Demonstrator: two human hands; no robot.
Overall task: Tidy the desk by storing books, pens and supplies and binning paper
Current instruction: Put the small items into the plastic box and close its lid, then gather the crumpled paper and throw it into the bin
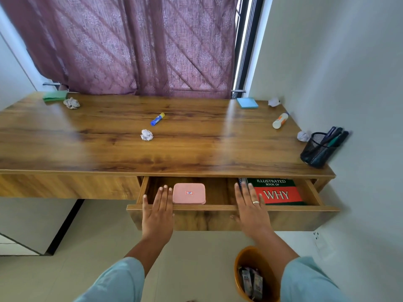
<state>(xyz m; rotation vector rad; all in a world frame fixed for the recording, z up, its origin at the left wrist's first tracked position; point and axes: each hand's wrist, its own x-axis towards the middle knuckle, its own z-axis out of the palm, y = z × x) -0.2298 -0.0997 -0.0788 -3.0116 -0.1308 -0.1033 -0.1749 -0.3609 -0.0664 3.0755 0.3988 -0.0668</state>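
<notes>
The desk drawer [218, 207] stands pulled out. Inside lie a pink box [189, 193] and a red-and-green book [278, 191] reading "WHY". My left hand [158, 211] and my right hand [250, 207] lie flat over the drawer's front edge, fingers straight, holding nothing. On the desk [109, 153] lie a blue glue stick [157, 119], a white glue bottle [280, 120], several crumpled paper balls [146, 135] [71, 103] [274, 102] [303, 135], a green notepad [55, 96] and a blue notepad [247, 103]. A black mesh holder [318, 150] with pens stands at the right edge.
An orange bin [241, 267] with some wrappers in it stands on the floor below my right arm. A purple curtain [135, 44] hangs behind the desk. A white wall [349, 83] bounds the desk on the right.
</notes>
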